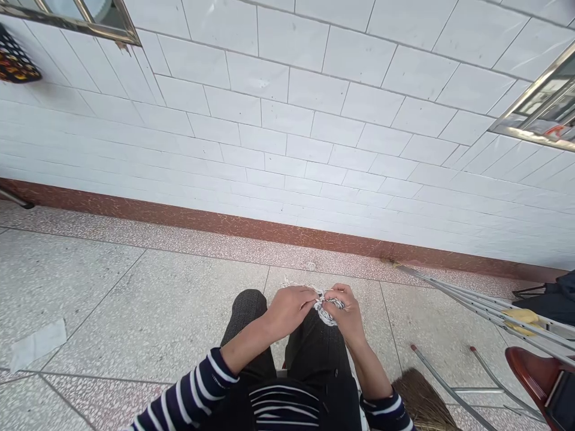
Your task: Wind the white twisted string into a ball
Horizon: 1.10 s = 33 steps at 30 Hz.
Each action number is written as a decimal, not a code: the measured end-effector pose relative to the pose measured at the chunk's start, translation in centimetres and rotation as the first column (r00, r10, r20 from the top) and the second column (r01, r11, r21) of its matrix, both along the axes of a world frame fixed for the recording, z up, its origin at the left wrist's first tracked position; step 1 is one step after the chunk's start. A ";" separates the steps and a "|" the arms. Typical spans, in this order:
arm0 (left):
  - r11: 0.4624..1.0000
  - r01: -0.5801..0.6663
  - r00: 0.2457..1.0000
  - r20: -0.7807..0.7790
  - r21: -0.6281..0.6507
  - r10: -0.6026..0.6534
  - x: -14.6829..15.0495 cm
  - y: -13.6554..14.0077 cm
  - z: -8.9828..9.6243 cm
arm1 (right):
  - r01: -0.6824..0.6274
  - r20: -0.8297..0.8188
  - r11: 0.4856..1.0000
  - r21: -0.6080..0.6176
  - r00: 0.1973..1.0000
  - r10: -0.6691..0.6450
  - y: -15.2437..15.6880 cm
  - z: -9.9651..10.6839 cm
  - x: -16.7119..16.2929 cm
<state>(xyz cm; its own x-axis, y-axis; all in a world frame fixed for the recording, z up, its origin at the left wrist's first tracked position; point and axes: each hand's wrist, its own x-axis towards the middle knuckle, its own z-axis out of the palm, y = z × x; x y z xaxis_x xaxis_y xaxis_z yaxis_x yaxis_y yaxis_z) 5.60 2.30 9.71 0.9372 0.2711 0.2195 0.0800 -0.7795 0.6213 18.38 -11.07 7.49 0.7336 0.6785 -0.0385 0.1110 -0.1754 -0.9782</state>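
I sit with my knees in dark trousers in front of me. My left hand and my right hand meet above my lap, both closed on a small piece of white and grey twisted cord or yarn work. Loose white strands stick out just beyond my left fingers. Both sleeves are dark with white stripes.
A speckled terrazzo floor runs to a white tiled wall with a red-brown skirting. A scrap of white paper lies at left. At right are metal crutch-like poles, a broom head and a reddish-brown chair.
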 end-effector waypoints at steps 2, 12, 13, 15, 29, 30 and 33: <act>0.997 -0.071 0.994 0.078 0.007 0.070 -0.3 0.5 -0.2 | 0.049 -0.004 0.999 0.010 0.999 -0.049 0.0 -0.2 0.1; 0.891 -0.410 0.909 0.163 0.194 0.383 0.1 5.2 -1.1 | 0.118 -0.010 0.990 0.084 0.993 -0.117 1.4 0.6 -1.2; 0.880 -0.438 0.898 0.128 0.183 0.421 0.1 5.8 -1.0 | 0.129 -0.007 0.988 0.089 0.992 -0.129 1.4 0.7 -1.4; 0.871 -0.478 0.878 0.057 0.113 0.474 -0.5 6.6 -1.0 | 0.163 0.009 0.982 0.093 0.986 -0.165 1.5 0.7 -1.5; 0.678 -0.229 0.959 -0.041 -0.699 0.281 -0.8 0.6 -2.3 | 0.159 0.460 0.987 -0.020 0.878 -0.132 3.1 -0.4 -4.9; 0.611 -0.206 0.957 -0.027 -0.764 0.288 -0.4 0.7 -2.6 | 0.151 0.512 0.988 -0.044 0.852 -0.108 3.1 -0.5 -5.3; 0.414 -0.128 0.942 0.020 -0.901 0.334 -0.2 0.9 -3.3 | 0.135 0.479 0.989 -0.065 0.873 -0.088 2.7 -0.4 -5.4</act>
<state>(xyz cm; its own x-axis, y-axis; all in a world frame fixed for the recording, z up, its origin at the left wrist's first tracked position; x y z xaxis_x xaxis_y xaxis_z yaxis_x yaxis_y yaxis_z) 5.44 3.25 6.46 0.7806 0.6112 -0.1310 -0.0169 0.2301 0.9730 13.03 -8.38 7.11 0.7499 0.6020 0.2743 0.5315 -0.3015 -0.7916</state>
